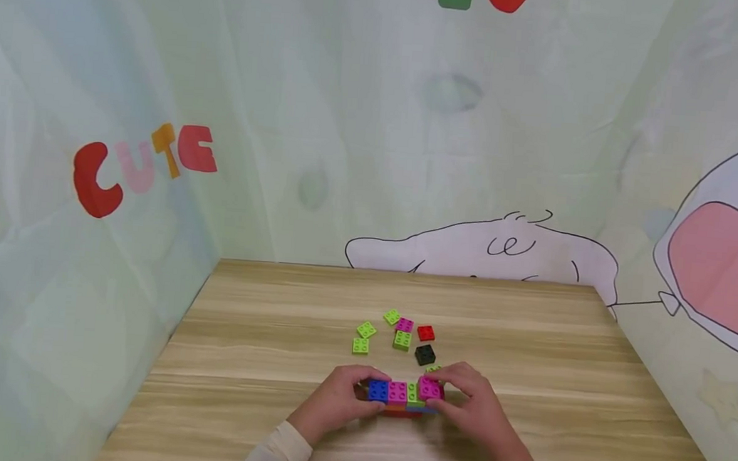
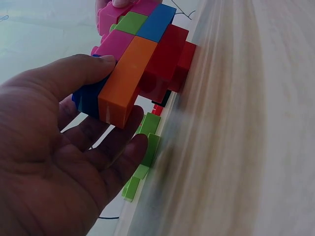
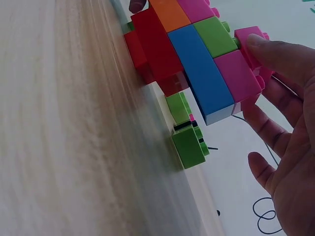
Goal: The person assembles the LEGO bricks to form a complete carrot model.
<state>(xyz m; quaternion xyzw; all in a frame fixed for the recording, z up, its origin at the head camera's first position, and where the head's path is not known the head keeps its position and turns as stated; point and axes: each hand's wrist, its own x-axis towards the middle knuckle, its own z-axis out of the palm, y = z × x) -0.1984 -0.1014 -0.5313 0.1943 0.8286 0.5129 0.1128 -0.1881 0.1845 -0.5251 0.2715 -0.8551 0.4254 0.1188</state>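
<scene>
Pinching toy-brick build (image 1: 398,392) at blue four-stud end brick (image 1: 378,390) with left hand (image 1: 341,398); gripping pink four-stud brick (image 1: 429,388) over build's right end with right hand (image 1: 474,406) (both thumbs on near side).

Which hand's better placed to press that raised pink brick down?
Probably the right hand: it pinches the raised pink brick at the right end of the stack. The left hand holds the opposite end, perhaps better for steadying.
</scene>
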